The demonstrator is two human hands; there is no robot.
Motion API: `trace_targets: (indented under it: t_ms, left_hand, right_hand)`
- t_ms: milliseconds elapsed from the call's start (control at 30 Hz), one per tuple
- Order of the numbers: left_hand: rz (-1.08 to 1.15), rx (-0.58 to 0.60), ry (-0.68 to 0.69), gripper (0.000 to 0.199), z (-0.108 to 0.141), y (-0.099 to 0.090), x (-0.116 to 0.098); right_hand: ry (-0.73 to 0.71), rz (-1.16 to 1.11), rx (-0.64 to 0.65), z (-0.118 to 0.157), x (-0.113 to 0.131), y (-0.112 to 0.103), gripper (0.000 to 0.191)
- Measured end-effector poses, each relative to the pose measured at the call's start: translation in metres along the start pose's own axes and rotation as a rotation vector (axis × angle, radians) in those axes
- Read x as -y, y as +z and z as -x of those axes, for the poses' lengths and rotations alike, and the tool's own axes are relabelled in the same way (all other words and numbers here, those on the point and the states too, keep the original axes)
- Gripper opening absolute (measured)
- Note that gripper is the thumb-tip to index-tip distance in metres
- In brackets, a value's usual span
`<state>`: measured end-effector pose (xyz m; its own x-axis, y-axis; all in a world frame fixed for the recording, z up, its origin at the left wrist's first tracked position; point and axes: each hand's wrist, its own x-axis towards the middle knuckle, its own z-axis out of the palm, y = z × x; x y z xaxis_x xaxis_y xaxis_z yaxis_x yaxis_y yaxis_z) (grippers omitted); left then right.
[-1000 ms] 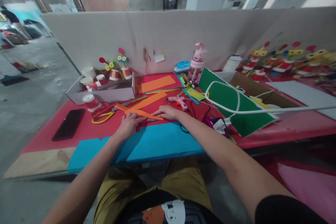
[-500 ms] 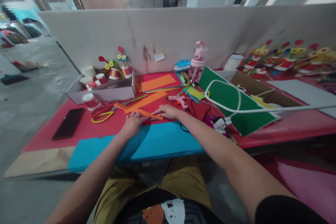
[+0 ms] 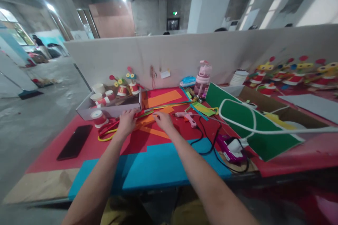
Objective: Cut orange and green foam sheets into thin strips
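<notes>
My left hand (image 3: 127,122) has its fingers bent together beside a red and yellow pair of scissors (image 3: 107,135); what lies under its fingertips is hidden. My right hand (image 3: 163,121) is closed in a pinch above the orange paper strips (image 3: 155,132), and the small thing at its fingertips is too blurred to name. A thin green strip (image 3: 146,113) lies between the two hands. To the right of my right hand rests a pink glue gun (image 3: 187,117). Blue sheets (image 3: 150,168) cover the near table edge.
At the left are a black phone (image 3: 75,142), a paper cup (image 3: 98,118) and a box (image 3: 113,107) with cup figures. A green board (image 3: 240,123), white cable, purple power strip (image 3: 231,149) and pink bottle (image 3: 203,77) stand right. More figures line the far right.
Both hands have lifted from the near orange strip and moved farther back over the table. My left hand is now beside the scissors. The head view has tilted up.
</notes>
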<state>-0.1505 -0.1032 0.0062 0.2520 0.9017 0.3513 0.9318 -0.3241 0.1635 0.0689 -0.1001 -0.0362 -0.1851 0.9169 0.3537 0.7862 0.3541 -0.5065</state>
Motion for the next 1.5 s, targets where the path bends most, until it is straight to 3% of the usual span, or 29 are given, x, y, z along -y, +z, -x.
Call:
trace_targets:
  t_ms: [67, 133, 233, 333, 433, 633, 833, 967, 1067, 1333, 1500]
  left_hand:
    - [-0.068, 0.019, 0.010, 0.035, -0.015, 0.014, -0.009]
    - [-0.124, 0.030, 0.040, 0.031, -0.023, 0.029, -0.016]
    - [-0.153, 0.036, 0.075, 0.028, -0.027, 0.045, -0.019]
    - [-0.161, 0.029, 0.065, 0.026, -0.026, 0.051, -0.014]
    - [-0.171, 0.016, 0.049, 0.027, -0.025, 0.050, -0.008]
    - [-0.082, 0.034, 0.083, 0.023, -0.018, 0.032, 0.006]
    - [0.143, 0.393, 0.374, 0.022, -0.006, 0.013, 0.014]
    - [0.006, 0.471, 0.289, 0.031, 0.000, 0.010, 0.006]
    - [-0.016, 0.513, 0.242, 0.025, 0.001, 0.007, 0.000]
    - [0.009, 0.466, 0.309, 0.013, -0.001, 0.012, -0.002]
    - [0.035, 0.422, 0.287, 0.023, -0.004, 0.019, -0.001]
  right_hand:
    - [0.067, 0.034, -0.073, -0.001, 0.008, 0.011, 0.032]
    - [0.079, 0.082, -0.034, -0.001, 0.008, 0.017, 0.035]
    - [0.067, 0.091, 0.003, 0.000, -0.003, 0.019, 0.036]
    - [0.131, 0.064, -0.068, -0.001, -0.016, 0.014, 0.037]
    - [0.151, 0.050, -0.069, -0.004, -0.023, 0.012, 0.036]
    - [0.038, 0.003, 0.010, -0.003, -0.019, 0.017, 0.030]
    - [0.041, 0.032, 0.034, -0.002, -0.015, 0.018, 0.031]
    - [0.027, 0.017, 0.032, -0.001, -0.013, 0.018, 0.030]
    - [0.016, 0.010, 0.033, -0.001, -0.013, 0.019, 0.028]
    - [-0.012, 0.028, 0.026, -0.003, -0.013, 0.008, 0.028]
    - [-0.210, -0.052, 0.115, 0.001, 0.000, 0.007, 0.019]
